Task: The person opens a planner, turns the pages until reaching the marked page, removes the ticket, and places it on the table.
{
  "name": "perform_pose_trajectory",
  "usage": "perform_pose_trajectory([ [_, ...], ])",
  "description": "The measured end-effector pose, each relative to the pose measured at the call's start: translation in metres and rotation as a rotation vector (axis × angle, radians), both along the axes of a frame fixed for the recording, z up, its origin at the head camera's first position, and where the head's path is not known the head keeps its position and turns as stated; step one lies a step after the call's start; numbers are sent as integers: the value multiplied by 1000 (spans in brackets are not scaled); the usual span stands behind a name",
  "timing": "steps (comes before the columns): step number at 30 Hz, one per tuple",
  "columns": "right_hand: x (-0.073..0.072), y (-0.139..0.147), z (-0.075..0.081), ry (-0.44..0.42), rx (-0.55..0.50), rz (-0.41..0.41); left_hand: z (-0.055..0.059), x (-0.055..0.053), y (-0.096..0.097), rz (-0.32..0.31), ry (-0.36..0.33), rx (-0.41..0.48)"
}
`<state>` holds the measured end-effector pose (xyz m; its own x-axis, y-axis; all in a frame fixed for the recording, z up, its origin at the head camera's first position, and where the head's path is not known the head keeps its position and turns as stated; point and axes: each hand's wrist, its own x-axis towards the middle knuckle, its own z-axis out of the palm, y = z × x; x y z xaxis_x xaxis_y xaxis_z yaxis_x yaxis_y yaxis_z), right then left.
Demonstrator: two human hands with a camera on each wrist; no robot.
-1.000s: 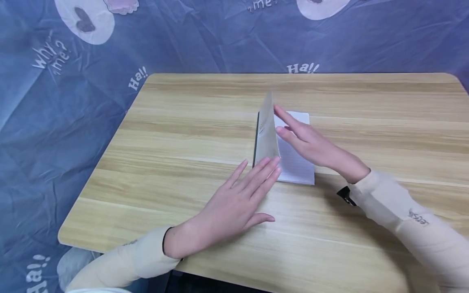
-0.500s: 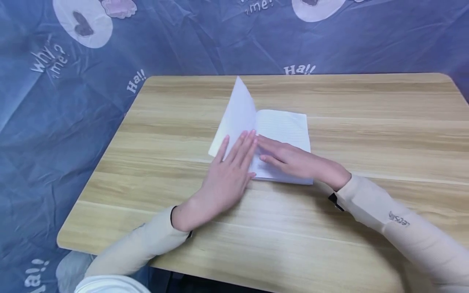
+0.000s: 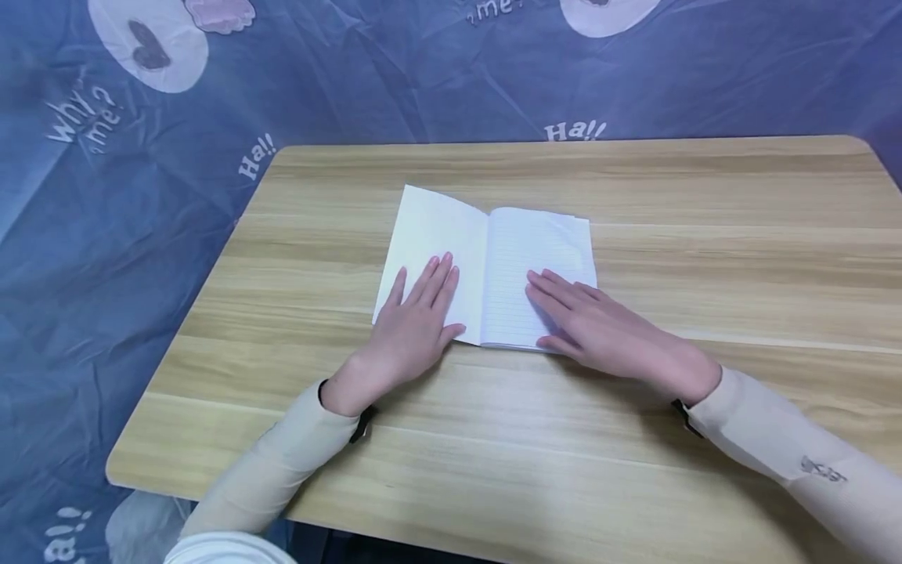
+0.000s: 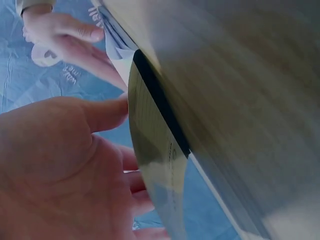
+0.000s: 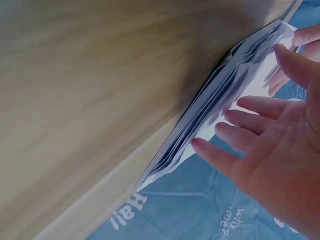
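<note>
A notebook (image 3: 521,251) lies spread on the wooden table, a blank white page on its left side and a lined page on its right. My left hand (image 3: 416,317) rests on the left page with fingers straight and spread. In the left wrist view its thumb and fingers lie along the lifted, curved cover (image 4: 152,130), a dark strip at the spine below. My right hand (image 3: 592,321) lies over the lower right page, fingers extended. From the right wrist view, the right fingertips (image 5: 220,127) touch the page above the stacked, slightly wavy sheets (image 5: 210,100).
The pale wooden table (image 3: 296,258) extends around the notebook on all sides. Behind it and to the left hangs a blue printed cloth (image 3: 395,70). Both forearms in cream sleeves (image 3: 796,439) reach in over the near edge.
The raised leaf has swung over to the left and come down, widening the spread. My left hand has shifted left with it; the right has slid to the right over the lined page.
</note>
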<state>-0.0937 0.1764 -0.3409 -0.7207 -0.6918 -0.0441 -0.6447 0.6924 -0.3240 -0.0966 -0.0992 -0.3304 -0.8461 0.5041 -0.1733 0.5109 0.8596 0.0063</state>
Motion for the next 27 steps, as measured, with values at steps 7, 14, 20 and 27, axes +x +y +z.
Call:
perform_pose_trajectory([
  [7,7,16,0,28,23,-30,-2,0,-6,3,-56,67],
  [14,10,28,-2,47,7,-47,0,1,-10,8,-123,82],
  [20,12,34,-3,49,-10,-61,-2,-2,-15,14,-196,84],
  [27,6,41,1,-36,-42,-80,-2,-4,-17,15,-229,92],
])
